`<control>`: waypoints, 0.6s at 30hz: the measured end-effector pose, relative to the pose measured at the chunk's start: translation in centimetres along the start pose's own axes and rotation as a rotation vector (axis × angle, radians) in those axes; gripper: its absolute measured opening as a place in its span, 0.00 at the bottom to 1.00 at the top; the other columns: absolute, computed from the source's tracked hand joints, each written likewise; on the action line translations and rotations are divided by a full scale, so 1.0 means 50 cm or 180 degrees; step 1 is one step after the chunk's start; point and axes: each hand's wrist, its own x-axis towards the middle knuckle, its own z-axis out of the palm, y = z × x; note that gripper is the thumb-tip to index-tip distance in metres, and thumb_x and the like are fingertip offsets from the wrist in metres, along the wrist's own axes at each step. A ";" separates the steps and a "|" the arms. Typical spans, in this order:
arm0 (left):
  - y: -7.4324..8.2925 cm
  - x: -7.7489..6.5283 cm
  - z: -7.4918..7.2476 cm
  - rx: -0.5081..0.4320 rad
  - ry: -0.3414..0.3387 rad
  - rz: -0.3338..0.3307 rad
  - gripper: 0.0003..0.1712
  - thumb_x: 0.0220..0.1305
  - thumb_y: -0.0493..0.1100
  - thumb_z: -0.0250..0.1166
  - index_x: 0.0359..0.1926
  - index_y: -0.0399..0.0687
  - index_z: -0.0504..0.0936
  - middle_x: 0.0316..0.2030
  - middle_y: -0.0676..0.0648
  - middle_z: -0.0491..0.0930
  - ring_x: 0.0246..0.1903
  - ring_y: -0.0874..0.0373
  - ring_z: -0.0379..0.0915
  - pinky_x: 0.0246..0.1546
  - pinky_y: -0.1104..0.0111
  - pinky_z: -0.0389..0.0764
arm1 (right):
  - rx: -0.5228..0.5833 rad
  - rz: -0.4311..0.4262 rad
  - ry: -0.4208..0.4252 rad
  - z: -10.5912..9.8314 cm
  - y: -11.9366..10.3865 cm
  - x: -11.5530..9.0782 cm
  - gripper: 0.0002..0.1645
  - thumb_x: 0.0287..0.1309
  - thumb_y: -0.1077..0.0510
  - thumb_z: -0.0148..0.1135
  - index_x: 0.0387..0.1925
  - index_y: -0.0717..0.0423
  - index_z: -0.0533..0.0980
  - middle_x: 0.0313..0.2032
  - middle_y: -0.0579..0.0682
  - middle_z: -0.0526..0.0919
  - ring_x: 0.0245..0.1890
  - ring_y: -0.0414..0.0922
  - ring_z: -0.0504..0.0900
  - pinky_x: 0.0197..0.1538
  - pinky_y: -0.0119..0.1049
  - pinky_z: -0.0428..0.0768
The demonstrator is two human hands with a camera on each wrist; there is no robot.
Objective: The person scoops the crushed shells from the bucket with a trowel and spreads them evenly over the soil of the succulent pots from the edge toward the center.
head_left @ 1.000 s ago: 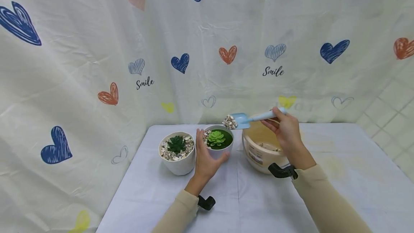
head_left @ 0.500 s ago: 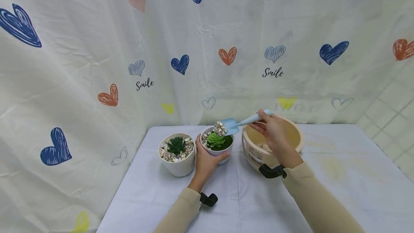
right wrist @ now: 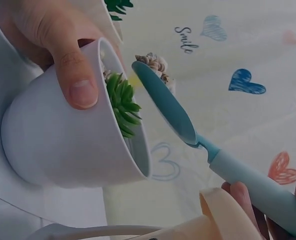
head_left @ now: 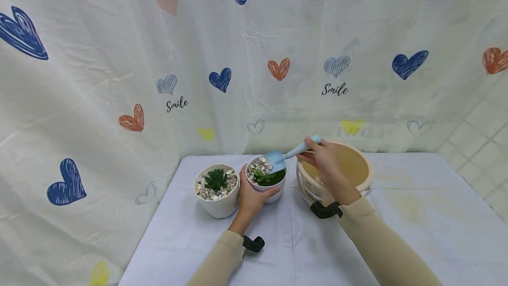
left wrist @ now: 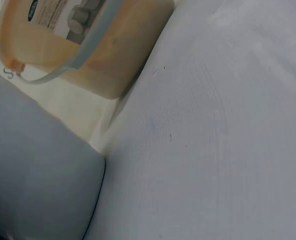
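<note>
My left hand grips the near left side of a small white plant pot, its thumb pressed to the wall just below the rim. In the pot is a light green succulent, with pebbles on the left part of the surface. My right hand holds a light blue trowel by its handle. The trowel's blade tilts over the pot and carries small pebbles; it covers part of the succulent in the head view. In the right wrist view the blade is apart from the plant.
Left of my left hand stands a second white pot with a dark green succulent amid pebbles. A cream bucket with a grey handle stands under my right forearm. Behind the cloth-covered table hangs a heart-print curtain.
My right hand has moved left and slightly lower, bringing the loaded trowel from the pot's right edge to above the succulent. The left hand keeps its hold, fingers a little lower on the pot.
</note>
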 end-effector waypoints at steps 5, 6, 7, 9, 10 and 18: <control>-0.004 0.003 -0.008 -0.0019 -0.0166 -0.0022 0.72 0.36 0.58 0.87 0.78 0.71 0.50 0.72 0.54 0.65 0.71 0.55 0.62 0.72 0.51 0.63 | -0.0221 0.0026 0.0050 0.011 0.001 -0.002 0.19 0.76 0.51 0.55 0.53 0.64 0.71 0.42 0.49 0.78 0.38 0.40 0.88 0.48 0.35 0.86; -0.005 0.003 -0.010 -0.0010 -0.0198 -0.0028 0.72 0.37 0.58 0.87 0.78 0.72 0.50 0.72 0.54 0.64 0.71 0.55 0.62 0.72 0.51 0.63 | -0.0259 0.0034 0.0057 0.012 0.001 -0.003 0.20 0.76 0.51 0.55 0.54 0.65 0.70 0.43 0.50 0.77 0.38 0.40 0.88 0.48 0.35 0.86; -0.006 0.003 -0.011 -0.0016 -0.0235 -0.0028 0.72 0.37 0.58 0.87 0.78 0.71 0.50 0.72 0.54 0.64 0.71 0.54 0.62 0.72 0.50 0.63 | -0.0284 0.0044 0.0063 0.013 0.002 -0.004 0.21 0.76 0.51 0.55 0.55 0.65 0.70 0.43 0.50 0.77 0.38 0.40 0.88 0.48 0.35 0.86; -0.008 0.004 -0.013 -0.0052 -0.0303 -0.0013 0.71 0.38 0.57 0.87 0.78 0.70 0.50 0.72 0.54 0.64 0.71 0.54 0.62 0.72 0.50 0.63 | -0.0315 0.0061 0.0066 0.015 0.001 -0.006 0.21 0.76 0.50 0.55 0.55 0.64 0.70 0.44 0.50 0.77 0.39 0.39 0.88 0.49 0.35 0.86; -0.009 0.005 -0.014 -0.0071 -0.0330 -0.0007 0.72 0.38 0.57 0.87 0.78 0.70 0.50 0.72 0.53 0.64 0.71 0.53 0.62 0.72 0.50 0.63 | -0.0322 0.0059 0.0065 0.015 0.001 -0.007 0.21 0.76 0.50 0.55 0.56 0.64 0.70 0.44 0.50 0.77 0.38 0.39 0.88 0.49 0.35 0.86; -0.011 0.003 -0.020 -0.0069 -0.0422 -0.0081 0.73 0.39 0.58 0.86 0.79 0.73 0.46 0.74 0.49 0.61 0.73 0.51 0.60 0.72 0.49 0.62 | -0.0307 -0.0065 0.0087 0.017 0.009 -0.010 0.21 0.74 0.50 0.58 0.54 0.64 0.71 0.40 0.48 0.79 0.35 0.38 0.89 0.46 0.34 0.87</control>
